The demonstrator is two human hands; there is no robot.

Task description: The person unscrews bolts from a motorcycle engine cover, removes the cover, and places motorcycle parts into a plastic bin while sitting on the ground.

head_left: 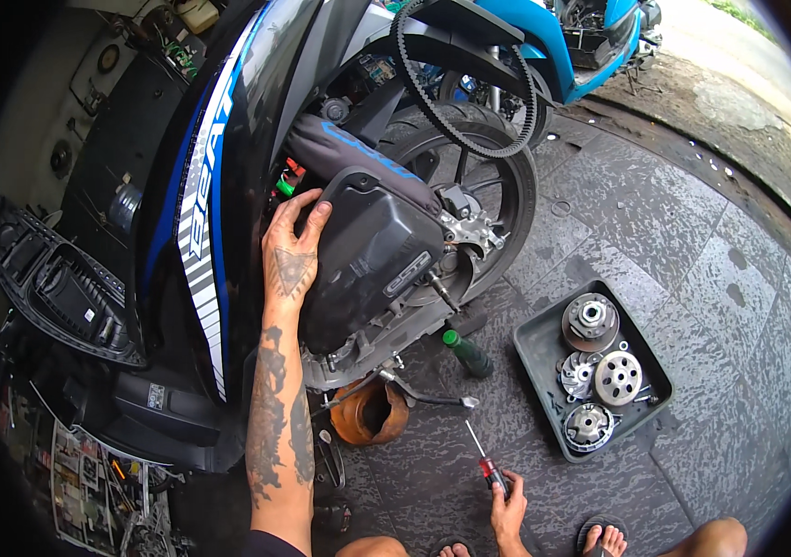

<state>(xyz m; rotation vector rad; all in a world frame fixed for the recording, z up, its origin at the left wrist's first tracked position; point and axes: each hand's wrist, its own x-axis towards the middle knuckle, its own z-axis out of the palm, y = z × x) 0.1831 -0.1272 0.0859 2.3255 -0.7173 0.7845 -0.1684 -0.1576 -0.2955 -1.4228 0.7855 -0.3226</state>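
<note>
My left hand (pixel 291 243) rests on the upper left edge of the black plastic air filter box (pixel 367 260), thumb and fingers curled over it, beside a small red and green piece (pixel 288 178). The box sits on the side of a scooter (pixel 251 111) in front of its rear wheel (pixel 516 204). At the bottom, my right hand (pixel 507 501) holds a screwdriver (pixel 488 464) with a red and black handle, its shaft pointing up toward the kickstand foot (pixel 451 401). A green bottle (pixel 469 357) stands below the box.
A grey tray (pixel 527 367) of metal drive parts lies at right, a rusty orange container (pixel 347 410) below the engine. A toothed belt (pixel 474 144) hangs above the wheel. A blue scooter (pixel 562 65) stands behind, a detached black panel (pixel 61 288) at left, a pavement (pixel 739 93) beyond.
</note>
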